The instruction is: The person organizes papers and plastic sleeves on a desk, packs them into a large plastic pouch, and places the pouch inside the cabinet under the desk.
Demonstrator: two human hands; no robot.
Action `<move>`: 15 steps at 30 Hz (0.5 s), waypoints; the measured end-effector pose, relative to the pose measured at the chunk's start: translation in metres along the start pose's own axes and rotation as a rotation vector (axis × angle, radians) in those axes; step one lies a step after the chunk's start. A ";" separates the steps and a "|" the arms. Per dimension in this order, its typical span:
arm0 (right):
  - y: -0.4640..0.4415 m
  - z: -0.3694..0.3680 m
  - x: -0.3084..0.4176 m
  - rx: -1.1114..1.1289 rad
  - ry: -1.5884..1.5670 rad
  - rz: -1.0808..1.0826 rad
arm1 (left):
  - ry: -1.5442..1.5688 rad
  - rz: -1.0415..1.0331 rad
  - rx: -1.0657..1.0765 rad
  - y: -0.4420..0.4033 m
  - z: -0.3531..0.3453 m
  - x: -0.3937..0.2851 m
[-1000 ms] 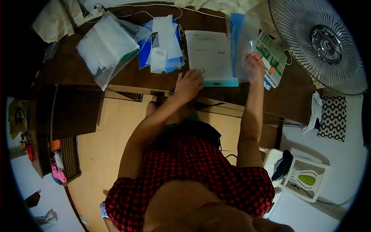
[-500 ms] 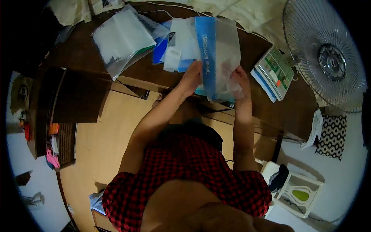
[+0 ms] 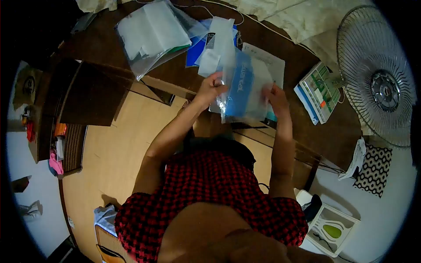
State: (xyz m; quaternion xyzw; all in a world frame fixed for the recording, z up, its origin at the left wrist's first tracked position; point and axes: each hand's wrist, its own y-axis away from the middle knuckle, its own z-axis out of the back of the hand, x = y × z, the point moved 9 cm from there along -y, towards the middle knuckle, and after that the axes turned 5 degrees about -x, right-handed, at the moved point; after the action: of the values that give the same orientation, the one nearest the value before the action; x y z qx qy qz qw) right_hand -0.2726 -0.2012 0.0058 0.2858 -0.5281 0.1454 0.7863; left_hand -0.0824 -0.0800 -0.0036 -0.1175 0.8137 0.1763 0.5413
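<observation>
A clear plastic bag (image 3: pixel 242 85) with a blue band and white lettering is stretched between my hands, over the front edge of the dark table. My left hand (image 3: pixel 209 91) pinches its left edge. On the other side, the fingers of my right hand (image 3: pixel 277 100) close on its right edge, partly behind the plastic. White papers (image 3: pixel 214 52) and a blue folder (image 3: pixel 195 53) lie just beyond my left hand. Behind the bag, a printed sheet (image 3: pixel 272 65) is partly hidden.
A clear plastic sleeve of white papers (image 3: pixel 153 35) lies at the back left of the table (image 3: pixel 315 136). To the right are a stack with a green-and-white cover (image 3: pixel 319 90) and a fan (image 3: pixel 386 85). A white cable (image 3: pixel 280 37) runs along the back.
Both hands have drawn the bag lower and tilted it, uncovering the printed sheet behind it. The whole view has also shifted somewhat.
</observation>
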 end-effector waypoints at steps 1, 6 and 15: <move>-0.006 0.000 0.000 -0.018 -0.090 0.065 | 0.000 0.002 -0.003 -0.001 0.002 0.004; -0.004 0.004 0.034 -0.401 0.064 0.347 | -0.016 -0.234 -0.041 0.004 0.003 -0.037; 0.038 -0.077 0.107 -0.095 -0.251 0.400 | -0.668 -0.777 0.055 0.056 -0.075 -0.107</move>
State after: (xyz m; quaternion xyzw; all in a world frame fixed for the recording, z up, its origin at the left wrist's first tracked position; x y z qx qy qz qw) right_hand -0.1920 -0.1322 0.0937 0.1540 -0.6742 0.2364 0.6825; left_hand -0.1254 -0.0600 0.1302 -0.3343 0.4969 -0.0314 0.8002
